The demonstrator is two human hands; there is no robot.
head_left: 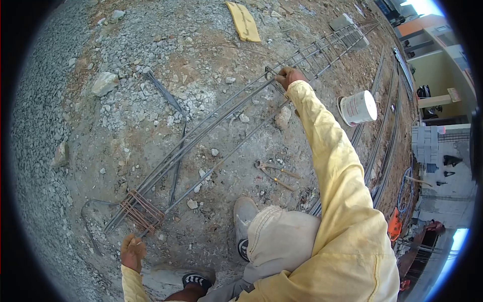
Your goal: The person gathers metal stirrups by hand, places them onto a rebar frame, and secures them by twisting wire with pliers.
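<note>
A long rebar cage [322, 50] stretches diagonally over the ground, with square stirrups spaced along its far part. My right hand [291, 77], arm outstretched, is closed on a stirrup [271, 74] where it meets the long bars. Down at the near end, several rusty stirrups [143, 209] sit bunched around the bars. My left hand [132, 251] is closed beside this bunch, its fingertips at the end of a steel bar [201, 180]; the exact grip is partly hidden. On the dirt between my hands and my boot lie pincers [275, 172] with yellow-marked handles.
A white bucket [358, 108] lies tipped on the right, near long loose bars [390, 141]. A grey block [349, 31] is under the cage's far end. Dark straps [166, 93] pass beneath the bars. Gravel [40, 151] covers the left; a yellow piece [243, 21] lies at the top.
</note>
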